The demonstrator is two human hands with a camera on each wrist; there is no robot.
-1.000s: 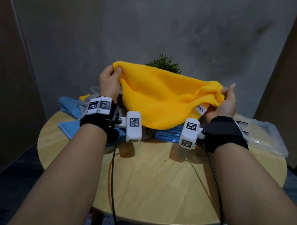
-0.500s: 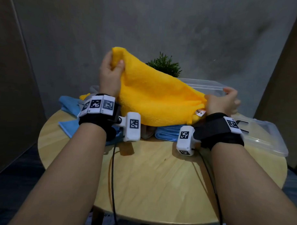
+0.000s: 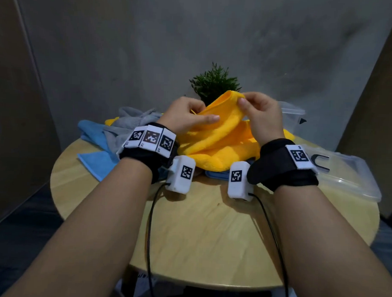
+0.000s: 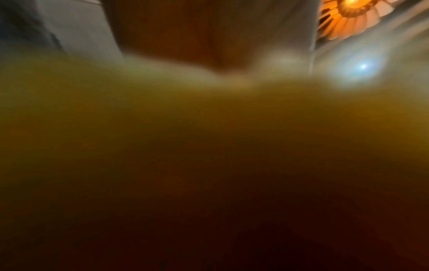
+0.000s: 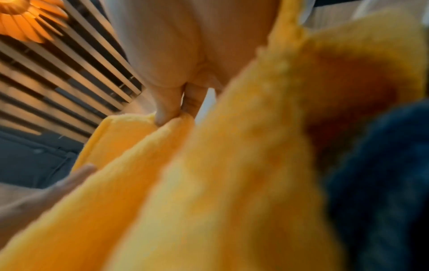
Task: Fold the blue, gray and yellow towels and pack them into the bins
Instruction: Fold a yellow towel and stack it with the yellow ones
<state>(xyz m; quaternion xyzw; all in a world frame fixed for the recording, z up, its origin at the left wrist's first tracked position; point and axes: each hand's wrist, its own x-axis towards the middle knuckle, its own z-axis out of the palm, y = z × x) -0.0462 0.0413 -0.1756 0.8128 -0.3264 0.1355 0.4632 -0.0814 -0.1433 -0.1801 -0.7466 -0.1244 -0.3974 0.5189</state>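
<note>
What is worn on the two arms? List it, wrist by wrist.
Left hand: bare forearm, black wrist strap carrying a band of white tiles with black square codes, plus a white camera box with a code and a black cable. Right hand: the same kit, one visible coded tile.

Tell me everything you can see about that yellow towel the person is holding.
The yellow towel is a soft, fluffy cloth, bright orange-yellow, with a stitched hem along its edge. It is bunched and partly doubled over, not flat. The right hand pinches its top edge between thumb and fingers, and the left hand grips it just beside, so the hands almost meet. Its lower part sags onto the pile of towels on the round wooden table, overlapping a blue towel.
</note>
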